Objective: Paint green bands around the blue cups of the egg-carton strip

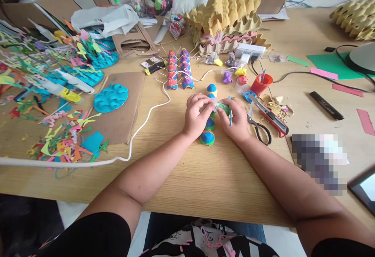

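Observation:
My left hand (199, 115) pinches a small clear plastic wrapping (216, 104). Facing it, my right hand (235, 119) has its fingers closed on the same packet, which has green material (224, 109) in it, and on a thin blue stick (230, 117). Just below and between both hands stands a column of egg-carton cups painted blue and green (207, 137); my fingers cover part of it. Behind them are two finished-looking rows, one red and blue (172, 69), one purple and blue (186, 69), with thin sticks poking out.
Right of my hands lie black scissors (262, 131), a red cutter (271, 117), a red cup (261, 83) and a black marker (326, 106). A white cable (150, 110) crosses the left side near cardboard (123, 112) and paper scraps (66, 140). Egg trays (222, 15) are stacked behind.

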